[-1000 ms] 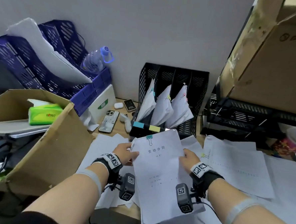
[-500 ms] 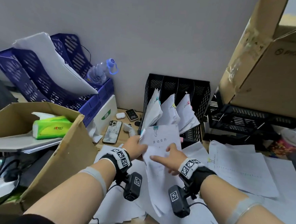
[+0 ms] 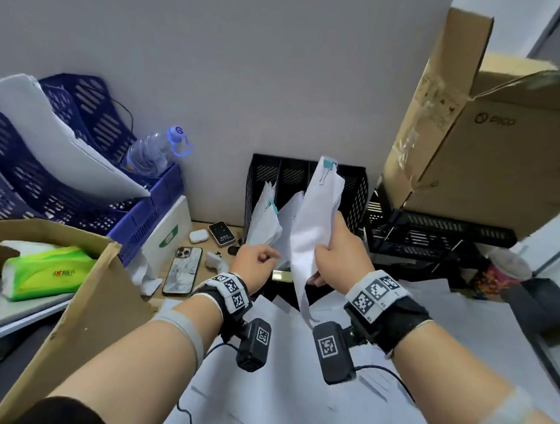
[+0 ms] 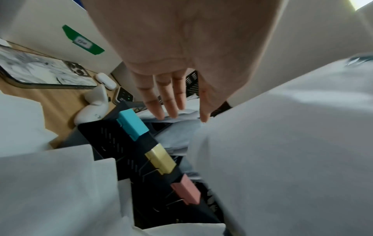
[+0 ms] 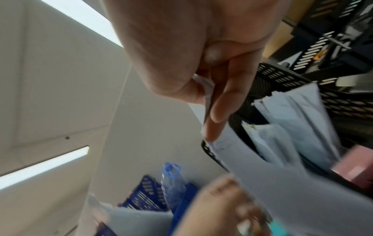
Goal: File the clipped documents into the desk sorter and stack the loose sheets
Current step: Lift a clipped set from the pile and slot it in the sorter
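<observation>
My right hand [image 3: 330, 247] pinches a clipped white document [image 3: 314, 220] between thumb and fingers [image 5: 220, 102] and holds it upright in front of the black mesh desk sorter [image 3: 264, 175]. A teal binder clip [image 3: 329, 164] sits at the document's top corner. My left hand [image 3: 259, 258] reaches to the sorter's left slots. Its straight fingers [image 4: 167, 103] touch the clipped papers [image 3: 265, 220] standing there. Blue, yellow and pink tabs [image 4: 160, 158] mark the sorter's front edge [image 4: 113, 140]. Loose sheets [image 3: 461, 327] cover the desk below both arms.
An open cardboard box [image 3: 86, 305] with a tissue pack [image 3: 45, 269] stands at the left. Blue trays [image 3: 45, 171] and a water bottle [image 3: 151, 151] are behind it. A phone [image 3: 183, 270] and earbud case [image 3: 199, 236] lie beside the sorter. Black trays [image 3: 434, 237] under a large carton [image 3: 489, 142] stand right.
The clipped document has risen from lying flat between both hands to standing upright before the sorter. My left hand let go of it and moved onto the sorter's papers.
</observation>
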Tool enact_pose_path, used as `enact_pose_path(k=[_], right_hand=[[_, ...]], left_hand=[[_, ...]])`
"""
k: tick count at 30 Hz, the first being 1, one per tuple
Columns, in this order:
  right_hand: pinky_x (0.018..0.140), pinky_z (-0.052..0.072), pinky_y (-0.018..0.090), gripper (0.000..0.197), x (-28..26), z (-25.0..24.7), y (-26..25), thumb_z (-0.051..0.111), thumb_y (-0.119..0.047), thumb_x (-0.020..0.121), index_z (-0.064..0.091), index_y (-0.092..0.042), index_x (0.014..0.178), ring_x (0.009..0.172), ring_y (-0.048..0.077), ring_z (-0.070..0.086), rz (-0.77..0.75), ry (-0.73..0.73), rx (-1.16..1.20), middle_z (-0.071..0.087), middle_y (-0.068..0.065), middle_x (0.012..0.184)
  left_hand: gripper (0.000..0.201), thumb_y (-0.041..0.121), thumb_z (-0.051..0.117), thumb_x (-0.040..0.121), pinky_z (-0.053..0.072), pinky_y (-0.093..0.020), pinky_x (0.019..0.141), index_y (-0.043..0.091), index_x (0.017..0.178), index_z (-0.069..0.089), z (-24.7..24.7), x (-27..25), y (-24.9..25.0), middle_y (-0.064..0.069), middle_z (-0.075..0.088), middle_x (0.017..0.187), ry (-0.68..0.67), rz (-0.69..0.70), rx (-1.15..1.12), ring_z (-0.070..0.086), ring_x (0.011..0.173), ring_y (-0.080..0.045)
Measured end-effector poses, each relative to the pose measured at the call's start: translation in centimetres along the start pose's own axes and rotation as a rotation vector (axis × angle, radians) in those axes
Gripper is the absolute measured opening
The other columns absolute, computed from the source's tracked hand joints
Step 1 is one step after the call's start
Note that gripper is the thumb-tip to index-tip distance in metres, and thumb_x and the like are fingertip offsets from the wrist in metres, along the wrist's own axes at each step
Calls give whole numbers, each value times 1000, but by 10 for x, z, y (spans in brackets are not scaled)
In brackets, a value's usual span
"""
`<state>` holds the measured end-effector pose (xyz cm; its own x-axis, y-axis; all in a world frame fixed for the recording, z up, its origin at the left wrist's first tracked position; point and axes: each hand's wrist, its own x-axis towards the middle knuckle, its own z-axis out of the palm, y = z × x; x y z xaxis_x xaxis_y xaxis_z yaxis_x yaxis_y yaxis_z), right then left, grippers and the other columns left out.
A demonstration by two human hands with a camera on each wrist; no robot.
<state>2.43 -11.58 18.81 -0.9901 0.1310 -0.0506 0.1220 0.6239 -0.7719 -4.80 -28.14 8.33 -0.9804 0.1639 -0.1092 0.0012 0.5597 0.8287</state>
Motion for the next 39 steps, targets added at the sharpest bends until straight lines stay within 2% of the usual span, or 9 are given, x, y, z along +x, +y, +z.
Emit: enact_pose_path(k=[5,8,12,16,24,30,35,37,39], right_hand=[[52,53,19,64,32,-23,-3,45,-7,88,32,-34,144,72,15,69,-63,43,112,67,-6,106],[73,61,42,55,54,-24,1,51,-9,82,46,-29,133,82,21,68,-47,35,266,67,-6,110],[50,50,28,41,76,-27,3,53,-3,79,56,-15,118,57,20,63,-34,-19,400,69,7,100],[62,51,33,48,100,-19,6,51,-13,76,52,-25,122,80,26,66,-9,-68,276,69,0,108],[71,60,52,44,119,3,3,45,-11,81,47,-33,119,83,32,69,17,-127,147,66,0,105],[66,62,46,51,138,36,-7,45,-19,84,43,-30,134,82,31,70,27,-13,176,66,2,108],[70,60,54,18,155,70,-8,44,-18,87,51,-10,72,70,40,70,146,-144,54,69,16,65],[68,61,53,22,159,77,-11,40,-11,91,48,-10,71,63,38,72,172,-134,246,64,9,46],[69,61,52,23,162,85,-11,38,-11,94,51,-14,75,62,34,74,155,-74,370,67,11,53]], left_hand=[[47,15,53,88,31,-26,113,33,131,61,15,29,-16,-11,33,150,-120,-115,304,43,136,-27],[52,16,51,89,29,-35,118,34,138,50,20,46,-17,-17,16,159,-195,-126,425,25,147,-36],[58,14,50,91,35,-41,114,25,146,36,20,59,-11,-14,31,152,-163,-96,469,27,145,-39],[42,9,48,91,40,-37,108,4,133,48,7,64,-11,-19,47,141,-67,-173,386,47,128,-36],[54,3,42,95,38,-32,104,13,148,38,-19,59,-15,-14,41,148,20,-208,217,49,128,-33],[61,11,48,94,34,-34,113,19,152,32,-24,54,-15,-10,37,155,8,-171,179,42,138,-30],[63,10,48,93,32,-31,113,20,153,32,-29,53,-13,-12,39,154,-25,-132,181,43,138,-29],[62,12,49,94,31,-29,113,20,153,33,-31,53,-13,-11,38,155,-31,-139,190,42,139,-28],[62,13,50,95,30,-26,112,22,153,31,-32,53,-15,-8,35,157,-29,-149,188,41,141,-26]])
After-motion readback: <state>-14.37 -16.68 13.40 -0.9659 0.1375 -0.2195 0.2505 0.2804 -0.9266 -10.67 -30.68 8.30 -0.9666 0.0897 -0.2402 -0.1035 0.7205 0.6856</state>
